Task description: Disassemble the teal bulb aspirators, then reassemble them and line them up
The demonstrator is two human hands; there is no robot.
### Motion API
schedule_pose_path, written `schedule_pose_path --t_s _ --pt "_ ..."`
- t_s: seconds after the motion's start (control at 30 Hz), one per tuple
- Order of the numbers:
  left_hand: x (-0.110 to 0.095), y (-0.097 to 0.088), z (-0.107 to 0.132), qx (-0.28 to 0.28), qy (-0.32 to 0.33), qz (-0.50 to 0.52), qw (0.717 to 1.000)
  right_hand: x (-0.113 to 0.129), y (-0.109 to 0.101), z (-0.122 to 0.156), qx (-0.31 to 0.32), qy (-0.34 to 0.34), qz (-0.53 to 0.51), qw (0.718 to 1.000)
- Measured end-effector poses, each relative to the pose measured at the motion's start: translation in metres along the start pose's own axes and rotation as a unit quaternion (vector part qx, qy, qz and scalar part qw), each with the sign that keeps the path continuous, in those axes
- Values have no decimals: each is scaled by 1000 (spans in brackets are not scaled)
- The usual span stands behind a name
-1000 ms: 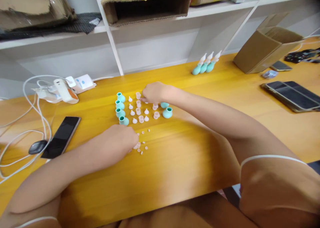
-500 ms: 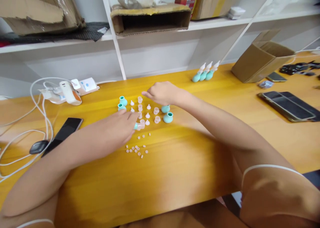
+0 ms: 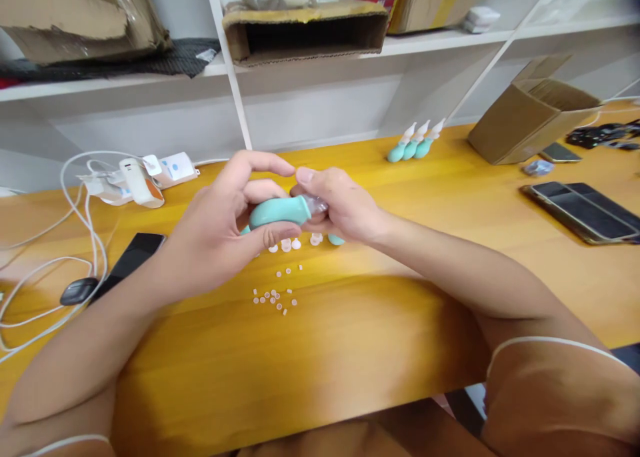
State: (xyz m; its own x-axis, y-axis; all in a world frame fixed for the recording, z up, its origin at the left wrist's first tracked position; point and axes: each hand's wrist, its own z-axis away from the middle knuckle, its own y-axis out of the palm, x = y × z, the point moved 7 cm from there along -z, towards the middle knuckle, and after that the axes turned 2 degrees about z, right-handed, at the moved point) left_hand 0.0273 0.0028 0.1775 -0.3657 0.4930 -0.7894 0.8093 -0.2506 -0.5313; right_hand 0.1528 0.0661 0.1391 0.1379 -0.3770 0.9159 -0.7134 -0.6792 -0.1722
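In the head view my left hand (image 3: 213, 217) is closed around a teal squeeze bulb (image 3: 277, 213), which lies sideways above the table. My right hand (image 3: 347, 203) pinches a clear plastic piece (image 3: 317, 205) at the bulb's mouth; its fingers partly cover it, so how deep it sits is hidden. Beneath the hands, small clear cups (image 3: 316, 239), white funnel-like tips (image 3: 296, 243) and another teal bulb (image 3: 336, 240) show in part on the table. Nearer me lie several tiny pale rings (image 3: 273, 297).
Three teal bulbs with pointed tips (image 3: 410, 149) stand at the table's back, beside an open cardboard box (image 3: 525, 123). Phones (image 3: 583, 210) lie at right. A black phone (image 3: 127, 263), a dark case (image 3: 79, 291) and white cables (image 3: 95, 237) occupy the left. Shelves run behind.
Both hands have come together above the parts. The left has lifted the teal bulb from the table, and the right has moved down to the clear piece at its mouth.
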Motion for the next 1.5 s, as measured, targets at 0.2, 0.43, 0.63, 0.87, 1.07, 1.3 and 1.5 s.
schedule_pose_path --t_s 0.2,0.43,0.63,0.87,1.07,1.3,1.5 --pt "3 5 0 17 -3 88 996 -12 -53 -18 -7 9 175 984" --pt "9 6 -2 4 11 -19 1000 -70 -83 -34 77 194 655 726" --pt "6 2 -2 -11 23 -56 998 -87 -71 -37 97 213 639 732" --pt "8 -2 -6 -32 30 -90 995 -67 -81 -38 96 238 645 719" --pt "22 -5 -8 -103 61 -170 978 1 -56 -22 30 54 468 882" --pt "23 9 -11 -77 105 -212 969 21 -1 3 56 -60 403 911" --pt "13 4 -8 -125 189 -152 962 32 -61 2 -44 -44 499 864"
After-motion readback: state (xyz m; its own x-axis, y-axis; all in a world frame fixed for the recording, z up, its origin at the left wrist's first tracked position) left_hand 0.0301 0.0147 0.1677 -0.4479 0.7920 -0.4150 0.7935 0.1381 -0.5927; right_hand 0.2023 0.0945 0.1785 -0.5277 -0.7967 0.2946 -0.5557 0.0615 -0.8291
